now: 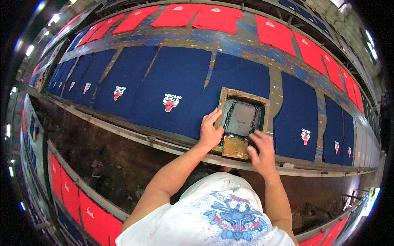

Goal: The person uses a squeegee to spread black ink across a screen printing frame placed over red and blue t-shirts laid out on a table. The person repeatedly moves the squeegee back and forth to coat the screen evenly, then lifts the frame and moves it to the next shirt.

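Observation:
A small wooden-sided printing screen [266, 107] lies on a navy fabric panel [242, 74]. Its pale mesh [241, 117] carries a small dark design, with dark smears around the edges. My left hand [211, 129] grips the screen's left side, fingers along the wood and thumb near its lower corner. At the near end rests a wooden squeegee [236, 147], stained yellow-brown. Just to the right of it is my right hand [262, 151], fingers apart, its fingertips beside the screen's right side. I see nothing held in it. Whatever print lies under the screen is hidden.
Navy panels with a red-and-white bull's-head print [171, 102] line the long table on both sides. Red panels [217, 18] lie along its far side. A rail [164, 143] runs along the near edge. Behind me, another table holds red panels [92, 213].

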The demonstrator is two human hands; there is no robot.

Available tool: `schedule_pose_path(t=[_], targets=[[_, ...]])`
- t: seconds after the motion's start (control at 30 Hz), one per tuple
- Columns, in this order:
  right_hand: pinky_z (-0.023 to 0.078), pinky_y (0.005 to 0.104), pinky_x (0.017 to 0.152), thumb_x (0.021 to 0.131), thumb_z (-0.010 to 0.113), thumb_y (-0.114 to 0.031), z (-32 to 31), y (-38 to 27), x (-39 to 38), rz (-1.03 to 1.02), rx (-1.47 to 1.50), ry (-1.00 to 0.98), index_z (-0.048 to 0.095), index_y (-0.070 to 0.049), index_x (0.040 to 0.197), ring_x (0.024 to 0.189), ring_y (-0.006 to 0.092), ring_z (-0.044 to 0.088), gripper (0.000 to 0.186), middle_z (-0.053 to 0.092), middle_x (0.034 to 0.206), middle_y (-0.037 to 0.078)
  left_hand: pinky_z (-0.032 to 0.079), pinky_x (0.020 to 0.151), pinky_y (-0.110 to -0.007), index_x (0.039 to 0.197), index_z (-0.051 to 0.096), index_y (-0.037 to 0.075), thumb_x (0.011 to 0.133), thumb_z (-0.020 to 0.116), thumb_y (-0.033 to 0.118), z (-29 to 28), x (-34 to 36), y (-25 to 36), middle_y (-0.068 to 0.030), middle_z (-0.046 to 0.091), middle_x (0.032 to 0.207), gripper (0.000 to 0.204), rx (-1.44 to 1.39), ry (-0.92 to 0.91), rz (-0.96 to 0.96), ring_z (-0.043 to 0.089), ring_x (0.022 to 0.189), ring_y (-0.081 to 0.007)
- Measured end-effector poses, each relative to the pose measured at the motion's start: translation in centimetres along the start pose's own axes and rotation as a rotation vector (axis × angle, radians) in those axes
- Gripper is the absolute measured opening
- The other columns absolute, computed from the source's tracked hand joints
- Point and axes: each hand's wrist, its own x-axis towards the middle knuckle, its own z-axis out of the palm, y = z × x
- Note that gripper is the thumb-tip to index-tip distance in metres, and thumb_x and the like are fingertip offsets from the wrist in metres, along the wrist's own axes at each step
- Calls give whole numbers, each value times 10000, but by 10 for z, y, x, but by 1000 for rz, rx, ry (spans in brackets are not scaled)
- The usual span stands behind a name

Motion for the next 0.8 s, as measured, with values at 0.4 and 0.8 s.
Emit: schedule_pose_path(t=[0.4, 0.8], targets=[[598, 372, 999, 1008, 784, -158, -5, 65, -16, 552, 488, -137, 723, -41, 1496, 1093, 185, 733, 506, 802, 1234, 111, 496, 1266, -437, 1401, 783, 41, 796, 703, -160, -9, 16, 21, -253, 589, 1640, 642, -5, -77, -122, 575, 1529, -346], [506, 402, 1191, 981, 796, -54, -67, 111, -59, 474, 776, 237, 798, -23, 1355, 1431, 256, 607, 376, 637, 1516, 164, 593, 1167, -396, 1382, 734, -37, 868, 665, -237, 56, 14, 132, -228, 493, 1731, 556, -278, -65, 12, 587, 1514, -299]])
